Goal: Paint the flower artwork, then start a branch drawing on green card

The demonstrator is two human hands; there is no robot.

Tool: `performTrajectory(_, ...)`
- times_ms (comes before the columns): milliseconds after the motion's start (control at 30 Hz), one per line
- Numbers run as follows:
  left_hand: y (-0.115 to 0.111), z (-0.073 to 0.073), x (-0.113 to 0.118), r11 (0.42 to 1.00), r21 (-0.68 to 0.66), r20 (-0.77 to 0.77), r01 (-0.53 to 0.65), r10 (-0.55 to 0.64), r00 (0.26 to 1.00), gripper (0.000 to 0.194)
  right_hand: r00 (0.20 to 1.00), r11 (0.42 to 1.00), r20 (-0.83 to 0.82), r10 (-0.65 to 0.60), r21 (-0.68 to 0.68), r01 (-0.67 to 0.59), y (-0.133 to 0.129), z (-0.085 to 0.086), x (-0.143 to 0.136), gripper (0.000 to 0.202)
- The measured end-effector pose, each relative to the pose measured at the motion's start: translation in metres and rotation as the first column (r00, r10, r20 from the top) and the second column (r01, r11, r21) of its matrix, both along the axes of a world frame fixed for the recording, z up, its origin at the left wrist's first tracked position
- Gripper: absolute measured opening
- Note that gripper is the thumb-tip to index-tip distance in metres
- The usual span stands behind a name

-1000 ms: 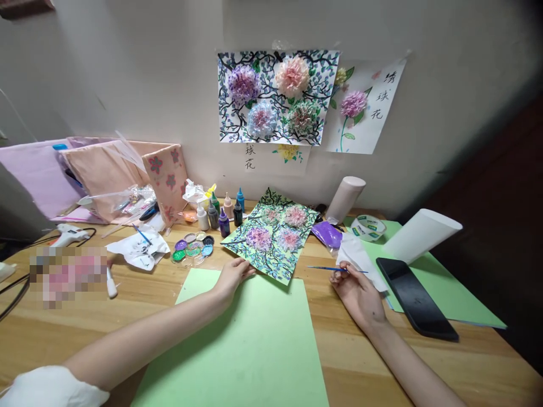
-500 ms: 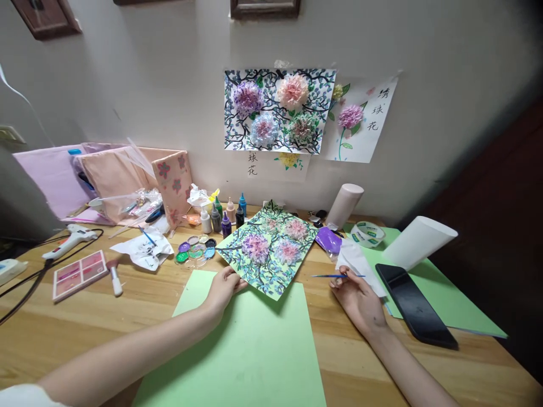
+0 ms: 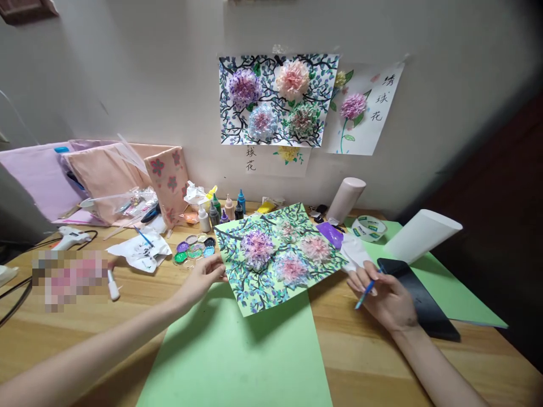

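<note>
My left hand [image 3: 206, 277] is closed on the left edge of a green painting [image 3: 263, 294] that carries raised paper flowers, dark branches and small blue leaves. The painting is held tilted above a plain green sheet [image 3: 241, 350], onto which its shadow falls. A thin blue paintbrush [image 3: 365, 295] is pinched in the fingers of my right hand [image 3: 388, 299]. That hand is close to the painting's right corner; whether it touches the corner I cannot tell. Under and behind it lies a black phone [image 3: 428, 316].
Paint bottles [image 3: 214, 215] and a round paint palette [image 3: 195, 249] stand behind on the left. A glue gun [image 3: 72, 237] lies farther left. At right are a tape roll [image 3: 369, 229] and a white paper tube [image 3: 424, 234]. A similar flower picture [image 3: 278, 102] hangs on the wall.
The painting has turned and lifted, its lower corner swinging left. My right hand has moved right and down, over the phone, and the paintbrush now points down to the left.
</note>
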State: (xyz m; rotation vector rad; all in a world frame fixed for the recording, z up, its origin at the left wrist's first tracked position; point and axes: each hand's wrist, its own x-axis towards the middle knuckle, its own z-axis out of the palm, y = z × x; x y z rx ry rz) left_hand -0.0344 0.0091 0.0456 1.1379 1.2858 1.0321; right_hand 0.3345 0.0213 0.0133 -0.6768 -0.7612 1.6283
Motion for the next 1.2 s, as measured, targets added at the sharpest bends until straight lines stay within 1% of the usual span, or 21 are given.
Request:
performTrajectory(67, 0.018, 0.009, 0.003, 0.995, -0.018, -0.069, 0.096, -0.097, 0.993, 0.015, 0.997, 0.996, -0.001, -0.083, 0.023, 0.083, -0.003, 0.011, 0.011, 0.025)
performTrajectory(167, 0.057, 0.024, 0.011, 0.974, -0.054, -0.163, 0.219, -0.225, 0.961, 0.010, 0.984, 0.982, -0.001, -0.180, 0.051, 0.180, -0.010, 0.025, 0.025, 0.031)
performTrajectory(233, 0.085, 0.035, 0.017, 0.951, -0.086, -0.244, 0.299, -0.310, 0.919, 0.008, 0.972, 0.970, -0.002, -0.234, 0.066, 0.234, -0.014, 0.029, 0.031, 0.034)
performTrajectory(300, 0.112, 0.047, 0.024, 0.934, -0.097, -0.348, 0.345, -0.356, 0.867, 0.011, 0.965, 0.963, -0.006, -0.261, 0.067, 0.261, -0.017, 0.028, 0.035, 0.035)
performTrajectory(367, 0.137, 0.058, 0.033, 0.919, -0.108, -0.457, 0.380, -0.385, 0.802, 0.015, 0.966, 0.964, -0.013, -0.259, 0.055, 0.260, -0.016, 0.026, 0.038, 0.033)
performTrajectory(433, 0.160, 0.069, 0.043, 0.906, -0.139, -0.562, 0.400, -0.405, 0.721, 0.015, 0.967, 0.966, -0.028, -0.255, 0.045, 0.256, -0.015, 0.022, 0.038, 0.030)
performTrajectory(467, 0.171, 0.073, 0.048, 0.899, -0.159, -0.607, 0.408, -0.415, 0.678, 0.014, 0.966, 0.966, -0.034, -0.255, 0.041, 0.256, -0.014, 0.020, 0.038, 0.029)
performTrajectory(533, 0.194, 0.081, 0.061, 0.892, -0.176, -0.689, 0.416, -0.413, 0.595, 0.004, 0.968, 0.968, -0.027, -0.249, 0.030, 0.249, -0.011, 0.016, 0.035, 0.027)
performTrajectory(567, 0.205, 0.084, 0.068, 0.890, -0.175, -0.721, 0.421, -0.407, 0.561, 0.006, 0.972, 0.972, -0.015, -0.236, 0.019, 0.236, -0.011, 0.013, 0.033, 0.026)
performTrajectory(633, 0.225, 0.088, 0.083, 0.882, -0.169, -0.766, 0.440, -0.398, 0.504, 0.022, 0.981, 0.981, 0.021, -0.192, -0.008, 0.192, -0.009, 0.009, 0.027, 0.024)
performTrajectory(700, 0.242, 0.086, 0.099, 0.875, -0.162, -0.793, 0.456, -0.390, 0.467, 0.028, 0.988, 0.989, 0.062, -0.142, -0.028, 0.144, -0.008, 0.004, 0.022, 0.023)
performTrajectory(800, 0.256, 0.078, 0.118, 0.861, -0.187, -0.797, 0.473, -0.414, 0.440, 0.031, 0.991, 0.994, 0.098, -0.096, -0.048, 0.101, -0.006, 0.000, 0.015, 0.020)
performTrajectory(900, 0.261, 0.070, 0.123, 0.840, -0.256, -0.756, 0.478, -0.483, 0.442, 0.029, 0.993, 0.995, 0.087, -0.081, -0.058, 0.086, -0.004, -0.003, 0.014, 0.018)
performTrajectory(967, 0.261, 0.070, 0.119, 0.823, -0.295, -0.712, 0.486, -0.529, 0.462, 0.022, 0.994, 0.994, 0.071, -0.081, -0.069, 0.086, -0.003, -0.005, 0.015, 0.016)
performTrajectory(1033, 0.261, 0.073, 0.112, 0.811, -0.303, -0.665, 0.501, -0.556, 0.499, 0.011, 0.995, 0.993, 0.061, -0.075, -0.086, 0.080, -0.002, -0.008, 0.017, 0.015)
performTrajectory(1067, 0.261, 0.075, 0.107, 0.807, -0.297, -0.641, 0.510, -0.564, 0.520, 0.011, 0.996, 0.993, 0.059, -0.071, -0.092, 0.076, -0.002, -0.009, 0.017, 0.015)
performTrajectory(1200, 0.259, 0.079, 0.093, 0.796, -0.272, -0.557, 0.541, -0.588, 0.586, 0.027, 0.997, 0.994, 0.056, -0.050, -0.093, 0.055, -0.001, -0.013, 0.017, 0.015)
